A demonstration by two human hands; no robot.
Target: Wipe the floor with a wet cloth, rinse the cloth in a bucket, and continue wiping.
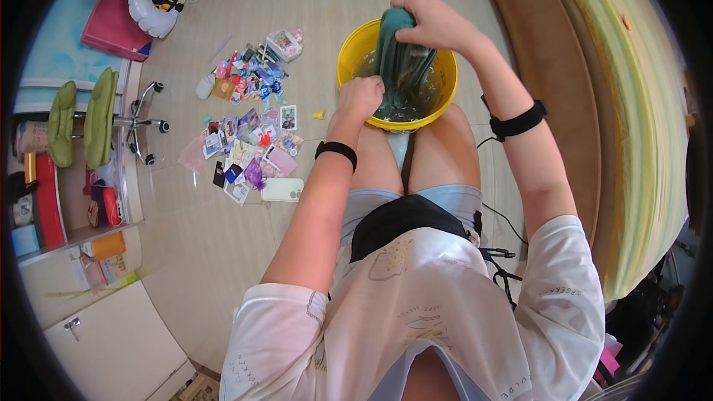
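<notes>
A wet dark green cloth (394,61) hangs over a yellow plastic bucket (351,47), its lower part in the water (411,111). My right hand (431,22) grips the cloth's bunched top, raised above the far rim. At the near left of the bucket, my left hand (361,96) is closed in a fist against the cloth's left edge and appears to pinch it; the fingertips are partly hidden. The bucket stands just beyond my knees, and its near rim is in front of my thighs.
Small toys and packets (253,75), cards (288,117) and a pale phone (283,190) lie on the floor at left. Further left stands a green swivel chair (100,117) beside shelves. A bed with a striped cover (618,122) borders the right. A cable (504,217) trails near my right thigh.
</notes>
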